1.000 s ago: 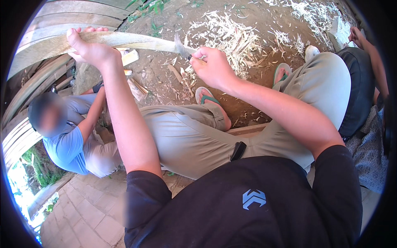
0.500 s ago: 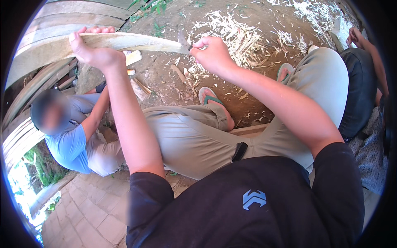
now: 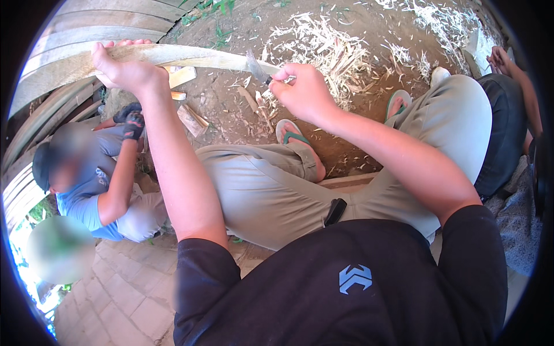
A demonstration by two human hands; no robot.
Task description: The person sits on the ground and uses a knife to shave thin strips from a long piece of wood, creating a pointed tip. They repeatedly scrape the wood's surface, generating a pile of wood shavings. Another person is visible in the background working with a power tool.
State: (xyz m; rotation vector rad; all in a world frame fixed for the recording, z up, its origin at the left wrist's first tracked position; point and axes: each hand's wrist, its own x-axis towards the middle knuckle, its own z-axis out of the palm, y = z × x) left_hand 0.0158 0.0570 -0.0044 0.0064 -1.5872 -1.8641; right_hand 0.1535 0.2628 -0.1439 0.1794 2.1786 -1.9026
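**Shaving a strip [image 3: 184, 56] with a knife [image 3: 254, 65]**

Stretched in a gentle curve from the left rim to the upper middle of the frame: the strip. Wrapped firmly by the left grip [image 3: 128, 70] at upper left, with thumb across the face and fingertips just showing over the top edge. Closed around the knife's dark handle [image 3: 269, 80] in the upper middle: the right grip [image 3: 306, 92], hiding most of it. Blade laid across the strip near its right end; depth of bite impossible to tell from this view.

To do this well, brace the strip hard with the left grip, away from the cutting path. Set the edge at a shallow slant and shave in long, even strokes along the grain, without chopping. Lighten the pressure toward the narrow end; likely to dig in or split there if tilted too steeply. Check often for even thickness. Aim no stroke at the sandalled feet [image 3: 293, 136] in the middle of the frame or the gloved co-worker [image 3: 117, 196] at left. Let waste drop toward the shavings [image 3: 337, 57] at upper right of centre.
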